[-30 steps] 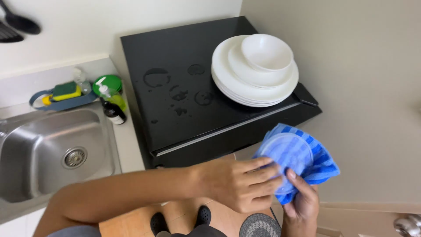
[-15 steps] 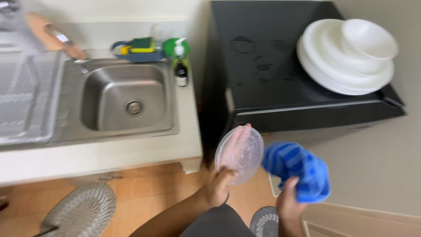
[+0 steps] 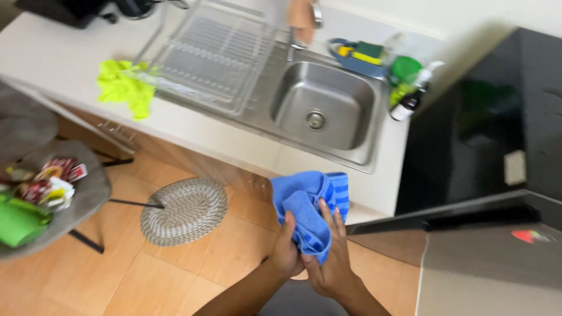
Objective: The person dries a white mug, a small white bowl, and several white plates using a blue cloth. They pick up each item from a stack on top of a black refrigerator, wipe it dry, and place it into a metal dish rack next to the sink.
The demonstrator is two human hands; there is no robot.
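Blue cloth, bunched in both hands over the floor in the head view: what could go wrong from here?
1. The blue cloth is bunched between the left hand and right hand; whether it wraps something cannot be told. If it does, a loose grip could drop it onto the wooden floor.
2. The woven mat lies close by on the floor and might slide or catch a foot.

Soft blue cloth (image 3: 310, 205); shiny steel sink (image 3: 322, 108); glossy black appliance top (image 3: 497, 134).
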